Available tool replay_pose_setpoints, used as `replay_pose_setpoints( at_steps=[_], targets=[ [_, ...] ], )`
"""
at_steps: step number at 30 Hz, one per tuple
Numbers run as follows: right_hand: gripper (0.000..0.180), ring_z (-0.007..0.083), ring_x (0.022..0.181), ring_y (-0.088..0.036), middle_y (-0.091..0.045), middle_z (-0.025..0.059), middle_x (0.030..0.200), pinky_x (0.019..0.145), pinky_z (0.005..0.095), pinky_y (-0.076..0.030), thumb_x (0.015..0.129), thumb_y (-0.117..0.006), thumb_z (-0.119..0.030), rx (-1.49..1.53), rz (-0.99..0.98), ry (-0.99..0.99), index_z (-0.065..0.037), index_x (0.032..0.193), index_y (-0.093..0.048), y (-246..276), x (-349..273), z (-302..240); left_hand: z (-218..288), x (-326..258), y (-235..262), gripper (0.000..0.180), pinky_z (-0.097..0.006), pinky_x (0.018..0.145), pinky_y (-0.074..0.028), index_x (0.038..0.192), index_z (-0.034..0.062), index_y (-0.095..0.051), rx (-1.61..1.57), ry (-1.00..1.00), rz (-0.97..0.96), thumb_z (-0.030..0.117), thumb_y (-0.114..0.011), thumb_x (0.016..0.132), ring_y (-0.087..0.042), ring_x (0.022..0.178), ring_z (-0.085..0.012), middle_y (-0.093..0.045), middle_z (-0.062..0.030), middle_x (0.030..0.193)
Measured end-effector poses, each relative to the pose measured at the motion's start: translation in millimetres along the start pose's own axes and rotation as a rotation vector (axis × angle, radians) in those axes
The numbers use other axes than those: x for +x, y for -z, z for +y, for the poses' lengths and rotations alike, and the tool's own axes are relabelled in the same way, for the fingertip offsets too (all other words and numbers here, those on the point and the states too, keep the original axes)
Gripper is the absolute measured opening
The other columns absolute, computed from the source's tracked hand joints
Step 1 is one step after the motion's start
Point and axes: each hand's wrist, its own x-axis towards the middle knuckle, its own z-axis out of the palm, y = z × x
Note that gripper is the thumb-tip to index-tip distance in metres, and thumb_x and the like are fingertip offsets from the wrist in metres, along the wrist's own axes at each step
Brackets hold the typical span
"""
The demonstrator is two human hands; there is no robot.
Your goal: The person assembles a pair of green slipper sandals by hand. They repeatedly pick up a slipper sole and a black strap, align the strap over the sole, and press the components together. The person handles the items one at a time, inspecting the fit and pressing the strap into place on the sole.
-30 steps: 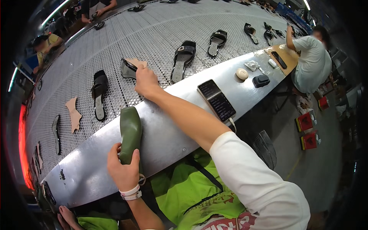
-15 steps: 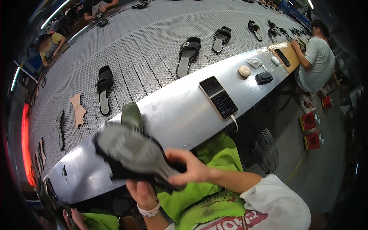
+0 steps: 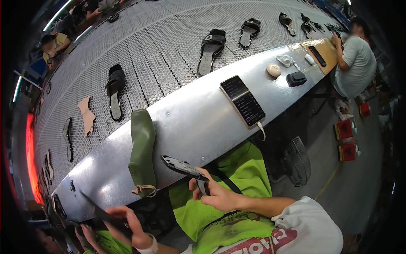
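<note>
My right hand (image 3: pixel 218 195) is closed around a black shoe sole (image 3: pixel 182 166), held tilted over the near edge of the metal ledge. Its upturned face has worn whitish patches. Lower left, my left hand (image 3: pixel 131 226) is closed on a dark, thin, flat piece (image 3: pixel 103 216), smeared by motion, so its exact kind is unclear. Between the hands, a green shoe last (image 3: pixel 142 144) lies on the metal ledge (image 3: pixel 186 122), with a tan cord loop (image 3: pixel 144 189) at its near end. My hands do not touch the last.
Beyond the ledge, a mesh conveyor carries black sandals (image 3: pixel 115 91), (image 3: pixel 211 51) and tan cut pieces (image 3: pixel 86 115). A charging phone (image 3: pixel 242 101), a round beige case (image 3: pixel 273 70) and a black case (image 3: pixel 296 79) lie on the ledge. A fan (image 3: pixel 296 163) stands below; co-workers sit nearby.
Both hands held one grey-faced black shoe piece together in front of the last. Now they are apart: the left has moved left with a dark piece, the right holds the sole. The last shows fully.
</note>
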Motion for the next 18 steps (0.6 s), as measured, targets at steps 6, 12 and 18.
replay_pose_setpoints(
  at_steps=[6,12,18],
  targets=[
    [0.078,0.0192,0.103,-0.056,-0.044,0.0129,0.126,0.086,0.0325,-0.048,0.081,-0.051,0.002,-0.012,0.015,0.109,-0.010,0.150,-0.014,-6.3,11.2,5.4,-26.4,49.8,-55.2,0.038,-0.041,0.065,-0.046,0.104,-0.0035,-0.055,0.443,-0.217,-0.492,0.014,-0.073,0.076,-0.059,0.073,-0.0377,-0.058,-0.0212,0.084],
    [0.066,0.0204,0.111,-0.054,-0.044,0.0119,0.126,0.088,0.0333,-0.048,0.091,-0.060,-0.015,0.401,0.044,-0.029,-0.008,0.145,-0.022,-8.8,19.5,-4.1,-30.6,42.1,-47.5,0.041,-0.034,0.069,-0.049,0.113,-0.0040,-0.055,0.078,0.177,-0.459,0.012,-0.072,0.080,-0.062,0.079,-0.0249,-0.063,-0.0133,0.095],
    [0.064,0.0225,0.115,-0.052,-0.045,0.0135,0.128,0.093,0.0363,-0.047,0.091,-0.061,-0.020,0.463,0.134,0.033,-0.006,0.143,-0.025,-27.4,31.7,-3.2,-30.0,-67.3,-29.2,0.051,-0.029,0.070,-0.049,0.124,-0.0061,-0.051,-0.325,0.216,-0.197,0.013,-0.071,0.081,-0.060,0.085,-0.0202,-0.060,-0.0126,0.105]
  ],
)
